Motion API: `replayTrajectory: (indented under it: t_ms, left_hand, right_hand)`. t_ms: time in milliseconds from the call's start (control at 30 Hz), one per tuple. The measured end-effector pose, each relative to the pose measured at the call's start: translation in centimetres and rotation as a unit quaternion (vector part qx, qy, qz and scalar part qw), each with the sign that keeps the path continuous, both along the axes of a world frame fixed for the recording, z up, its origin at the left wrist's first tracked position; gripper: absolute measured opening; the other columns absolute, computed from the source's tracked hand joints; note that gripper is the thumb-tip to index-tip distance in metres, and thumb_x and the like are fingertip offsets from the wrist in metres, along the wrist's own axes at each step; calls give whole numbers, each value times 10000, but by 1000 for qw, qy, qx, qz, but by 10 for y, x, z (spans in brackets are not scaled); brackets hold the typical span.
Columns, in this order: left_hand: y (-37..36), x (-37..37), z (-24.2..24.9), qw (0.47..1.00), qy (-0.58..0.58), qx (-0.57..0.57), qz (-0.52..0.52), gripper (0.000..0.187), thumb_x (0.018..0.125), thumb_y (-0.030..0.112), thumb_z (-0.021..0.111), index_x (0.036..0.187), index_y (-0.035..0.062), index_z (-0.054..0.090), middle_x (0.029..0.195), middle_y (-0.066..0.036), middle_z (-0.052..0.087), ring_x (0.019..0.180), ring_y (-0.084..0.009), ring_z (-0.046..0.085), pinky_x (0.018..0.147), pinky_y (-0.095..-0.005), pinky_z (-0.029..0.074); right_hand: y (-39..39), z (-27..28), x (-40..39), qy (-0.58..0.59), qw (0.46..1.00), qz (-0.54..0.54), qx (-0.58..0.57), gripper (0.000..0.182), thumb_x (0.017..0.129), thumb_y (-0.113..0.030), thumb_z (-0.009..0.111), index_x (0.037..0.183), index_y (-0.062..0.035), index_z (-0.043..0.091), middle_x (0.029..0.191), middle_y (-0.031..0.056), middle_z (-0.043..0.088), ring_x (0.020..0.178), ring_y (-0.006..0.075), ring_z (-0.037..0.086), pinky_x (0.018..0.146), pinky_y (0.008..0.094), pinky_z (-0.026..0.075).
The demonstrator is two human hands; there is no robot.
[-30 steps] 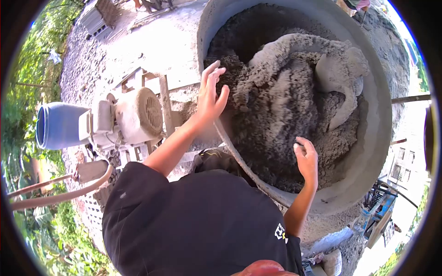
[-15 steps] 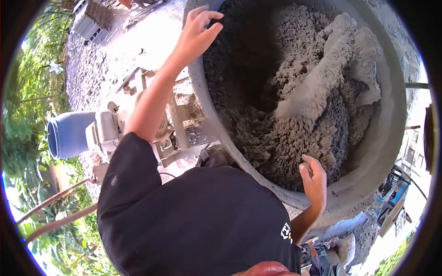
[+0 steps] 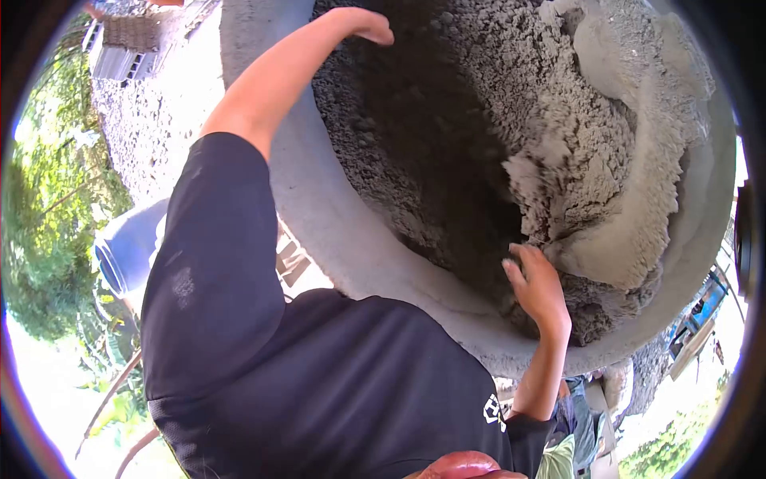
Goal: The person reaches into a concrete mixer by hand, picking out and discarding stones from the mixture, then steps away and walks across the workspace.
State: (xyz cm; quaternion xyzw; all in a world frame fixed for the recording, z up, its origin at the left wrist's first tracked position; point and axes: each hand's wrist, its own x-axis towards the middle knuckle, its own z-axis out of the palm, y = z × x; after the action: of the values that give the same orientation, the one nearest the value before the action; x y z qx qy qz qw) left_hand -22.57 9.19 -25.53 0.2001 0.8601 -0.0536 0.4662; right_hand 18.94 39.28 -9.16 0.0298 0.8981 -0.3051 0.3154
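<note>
A large round drum (image 3: 315,199) with a thick grey wall fills the upper right of the head view, holding rough, wet-looking grey concrete mix (image 3: 558,160). My left hand (image 3: 371,25) reaches over the drum's far left side, bent down at the wrist, with most of its fingers hidden. Nearer to my body, my right hand (image 3: 541,289) hangs inside the rim, thumb and fingers apart and nothing held. Its fingertips overlap the edge of the mix in this view. Deep shadow (image 3: 447,152) covers the drum's inside between the two hands.
A blue barrel (image 3: 128,247) lies on its side at the left, partly behind my sleeve. Grey hollow blocks (image 3: 120,60) stand at the upper left. At the lower right, beyond the rim, part of another person (image 3: 586,415) shows near blue equipment (image 3: 706,307).
My body leans further over the drum, so the view has shifted. My left hand has gone from above the rim to inside it. The mix has shifted shape, and my right hand remains open.
</note>
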Motion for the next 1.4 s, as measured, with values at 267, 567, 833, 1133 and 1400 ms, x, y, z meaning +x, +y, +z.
replayTrajectory:
  t_ms: [267,567,833,1133,1400]
  left_hand:
    - [1,166,-183,999,-24,22,-18,411,745,257,509,1080,89,678,1182,-162,625,1154,-377,535,985,-504,412]
    - [-7,154,-174,994,40,92,40,483,668,372,597,1058,101,687,1214,-183,594,1176,-349,518,962,-392,445]
    - [30,184,-134,975,-191,20,-114,399,694,342,575,942,54,697,1051,-171,662,1021,-312,605,863,-395,472]
    - [60,211,-1,908,-155,87,-380,294,705,341,601,845,98,689,969,-145,614,953,-345,595,810,-406,482]
    - [59,210,138,955,-119,209,-176,170,737,170,551,856,67,617,941,-87,492,878,-252,554,765,-358,473]
  right_hand:
    - [-8,-52,-6,-41,997,-27,58,350,891,-240,574,1135,11,598,1113,183,604,1010,363,581,868,431,464]
    - [-3,-82,33,-70,997,-7,23,330,892,-285,564,1068,-8,599,1044,189,595,1000,355,580,864,448,455]
    - [6,-99,33,-49,997,-29,46,320,894,-302,548,994,-4,611,1024,208,601,960,383,591,829,463,470]
    - [129,-128,81,-44,985,-128,104,329,873,-323,546,952,-24,659,1000,204,643,977,391,588,849,478,467]
    - [212,-100,130,-19,935,-296,196,386,898,-349,556,1089,-25,640,1064,195,652,1041,369,588,889,426,460]
